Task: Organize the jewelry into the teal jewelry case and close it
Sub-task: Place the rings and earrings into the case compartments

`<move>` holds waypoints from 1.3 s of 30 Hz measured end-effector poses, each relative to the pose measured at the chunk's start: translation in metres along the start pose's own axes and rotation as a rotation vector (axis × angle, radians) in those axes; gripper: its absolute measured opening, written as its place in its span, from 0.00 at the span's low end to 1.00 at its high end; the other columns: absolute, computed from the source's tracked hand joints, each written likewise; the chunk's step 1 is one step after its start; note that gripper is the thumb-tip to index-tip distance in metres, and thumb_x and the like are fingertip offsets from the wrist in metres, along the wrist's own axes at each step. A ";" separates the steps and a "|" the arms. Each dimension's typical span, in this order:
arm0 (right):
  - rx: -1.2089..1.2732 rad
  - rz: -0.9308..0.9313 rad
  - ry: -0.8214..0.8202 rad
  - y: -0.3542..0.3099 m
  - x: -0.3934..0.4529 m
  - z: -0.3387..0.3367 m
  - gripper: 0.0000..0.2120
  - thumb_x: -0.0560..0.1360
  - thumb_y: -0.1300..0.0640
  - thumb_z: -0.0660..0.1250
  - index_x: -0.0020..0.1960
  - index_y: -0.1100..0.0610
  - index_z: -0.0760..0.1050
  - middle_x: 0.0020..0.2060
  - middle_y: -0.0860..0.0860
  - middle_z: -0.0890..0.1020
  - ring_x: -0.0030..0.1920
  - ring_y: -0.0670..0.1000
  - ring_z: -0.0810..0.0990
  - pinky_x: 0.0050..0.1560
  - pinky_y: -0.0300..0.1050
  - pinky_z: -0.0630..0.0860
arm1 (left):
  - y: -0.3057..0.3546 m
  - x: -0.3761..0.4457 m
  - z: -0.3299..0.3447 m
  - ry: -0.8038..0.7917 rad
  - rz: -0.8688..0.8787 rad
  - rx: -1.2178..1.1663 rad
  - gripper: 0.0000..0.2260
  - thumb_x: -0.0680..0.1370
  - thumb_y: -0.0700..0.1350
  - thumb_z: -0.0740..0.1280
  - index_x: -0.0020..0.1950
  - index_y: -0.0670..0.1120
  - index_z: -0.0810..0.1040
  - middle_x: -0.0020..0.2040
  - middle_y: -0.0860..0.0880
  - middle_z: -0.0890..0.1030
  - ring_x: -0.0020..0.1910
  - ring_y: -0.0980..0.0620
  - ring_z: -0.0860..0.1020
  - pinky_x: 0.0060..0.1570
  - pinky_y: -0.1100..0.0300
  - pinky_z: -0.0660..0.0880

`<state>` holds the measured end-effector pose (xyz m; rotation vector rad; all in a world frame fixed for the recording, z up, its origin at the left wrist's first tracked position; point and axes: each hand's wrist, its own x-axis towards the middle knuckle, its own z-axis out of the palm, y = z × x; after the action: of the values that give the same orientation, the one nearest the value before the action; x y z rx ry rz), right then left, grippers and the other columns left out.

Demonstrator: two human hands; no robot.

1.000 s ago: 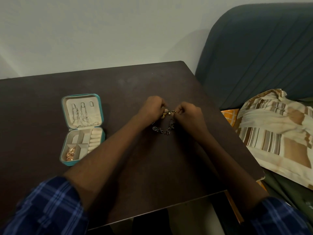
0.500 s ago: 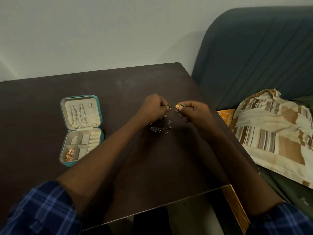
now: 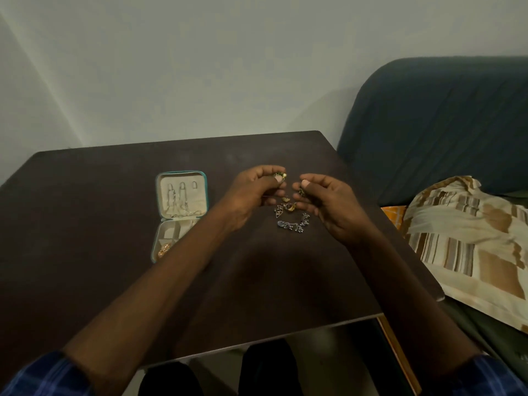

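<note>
The teal jewelry case (image 3: 206, 192) lies open on the dark table (image 3: 85, 224), chains hanging in its cream lid and a gold piece (image 3: 164, 250) in its lower tray. My left forearm covers part of the tray. My left hand (image 3: 251, 195) pinches a small gold and green earring (image 3: 280, 175) at its fingertips. My right hand (image 3: 328, 204) pinches a matching small gold earring (image 3: 301, 191). Both hands hover above a loose pile on the table: a ring (image 3: 289, 206), small gold and dark pieces, and a silver bracelet (image 3: 293, 225).
A dark blue sofa (image 3: 443, 115) stands right of the table, with a striped cream and brown pillow (image 3: 468, 238) and an orange cloth (image 3: 395, 215) near the table's right edge. A plain wall runs behind. My knees show under the front edge.
My hands have lifted and drawn apart, each holding one earring. The pile on the table beneath them is now uncovered. The view has tilted upward.
</note>
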<state>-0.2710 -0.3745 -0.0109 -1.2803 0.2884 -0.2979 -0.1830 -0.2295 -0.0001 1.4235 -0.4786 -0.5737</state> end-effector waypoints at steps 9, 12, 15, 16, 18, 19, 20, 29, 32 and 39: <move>-0.178 -0.097 -0.097 0.003 -0.019 0.068 0.08 0.76 0.63 0.64 0.54 0.55 0.75 0.50 0.53 0.84 0.45 0.47 0.82 0.40 0.39 0.78 | 0.010 -0.054 -0.055 0.152 0.020 -0.055 0.06 0.74 0.37 0.68 0.49 0.47 0.78 0.43 0.49 0.82 0.41 0.56 0.80 0.37 0.65 0.74; -0.243 -0.118 -0.122 0.008 -0.022 0.087 0.07 0.77 0.63 0.63 0.52 0.55 0.77 0.49 0.56 0.83 0.46 0.48 0.82 0.42 0.40 0.77 | 0.010 -0.068 -0.075 0.221 -0.011 -0.039 0.07 0.74 0.38 0.69 0.48 0.48 0.78 0.42 0.50 0.83 0.39 0.57 0.80 0.37 0.64 0.73; -0.265 -0.126 -0.143 0.014 -0.025 0.105 0.07 0.76 0.63 0.64 0.50 0.54 0.79 0.43 0.52 0.82 0.41 0.45 0.79 0.39 0.38 0.77 | 0.011 -0.078 -0.090 0.284 -0.028 -0.230 0.07 0.74 0.33 0.67 0.46 0.45 0.76 0.38 0.47 0.82 0.37 0.52 0.78 0.34 0.62 0.76; -0.270 -0.130 -0.143 0.016 -0.025 0.110 0.07 0.76 0.63 0.65 0.50 0.54 0.79 0.42 0.52 0.82 0.40 0.45 0.79 0.38 0.37 0.77 | 0.011 -0.081 -0.093 0.304 -0.035 -0.292 0.08 0.74 0.32 0.66 0.47 0.44 0.76 0.37 0.46 0.82 0.38 0.51 0.79 0.35 0.61 0.78; -0.273 -0.128 -0.141 0.019 -0.027 0.121 0.07 0.76 0.63 0.65 0.51 0.56 0.79 0.41 0.51 0.82 0.38 0.44 0.78 0.36 0.36 0.77 | 0.012 -0.088 -0.100 0.319 -0.051 -0.359 0.11 0.74 0.30 0.66 0.51 0.44 0.76 0.41 0.43 0.81 0.42 0.48 0.80 0.39 0.61 0.81; -0.271 -0.125 -0.145 0.021 -0.028 0.126 0.07 0.76 0.64 0.65 0.51 0.57 0.79 0.40 0.51 0.82 0.37 0.44 0.78 0.36 0.35 0.77 | 0.012 -0.091 -0.102 0.314 -0.056 -0.366 0.11 0.74 0.30 0.65 0.53 0.43 0.76 0.45 0.41 0.81 0.44 0.47 0.80 0.41 0.61 0.81; -0.269 -0.121 -0.152 0.022 -0.030 0.130 0.07 0.76 0.64 0.64 0.52 0.58 0.79 0.39 0.51 0.81 0.36 0.43 0.78 0.36 0.35 0.77 | 0.012 -0.093 -0.104 0.310 -0.059 -0.362 0.11 0.75 0.30 0.64 0.54 0.42 0.77 0.48 0.39 0.80 0.46 0.47 0.80 0.42 0.62 0.81; -0.410 -0.134 -0.198 0.031 -0.033 0.150 0.08 0.76 0.66 0.64 0.53 0.62 0.79 0.35 0.51 0.80 0.30 0.41 0.77 0.31 0.33 0.75 | 0.007 -0.103 -0.106 0.375 -0.036 -0.358 0.07 0.75 0.31 0.65 0.47 0.41 0.78 0.42 0.43 0.81 0.34 0.54 0.82 0.40 0.62 0.81; -0.428 -0.156 -0.223 0.034 -0.033 0.155 0.07 0.76 0.66 0.64 0.51 0.60 0.79 0.35 0.50 0.81 0.29 0.39 0.78 0.30 0.33 0.74 | 0.001 -0.104 -0.106 0.425 -0.033 -0.257 0.07 0.75 0.34 0.66 0.46 0.45 0.79 0.42 0.45 0.81 0.35 0.54 0.80 0.40 0.63 0.79; -0.551 -0.156 -0.175 0.041 -0.027 0.164 0.04 0.76 0.62 0.66 0.48 0.61 0.79 0.37 0.52 0.81 0.33 0.45 0.77 0.30 0.33 0.75 | -0.013 -0.111 -0.108 0.499 -0.045 -0.212 0.06 0.75 0.35 0.68 0.48 0.45 0.78 0.43 0.45 0.83 0.35 0.56 0.82 0.39 0.63 0.78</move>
<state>-0.2322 -0.2075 -0.0059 -1.8670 0.1213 -0.2432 -0.2030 -0.0764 -0.0194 1.3155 0.0118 -0.2768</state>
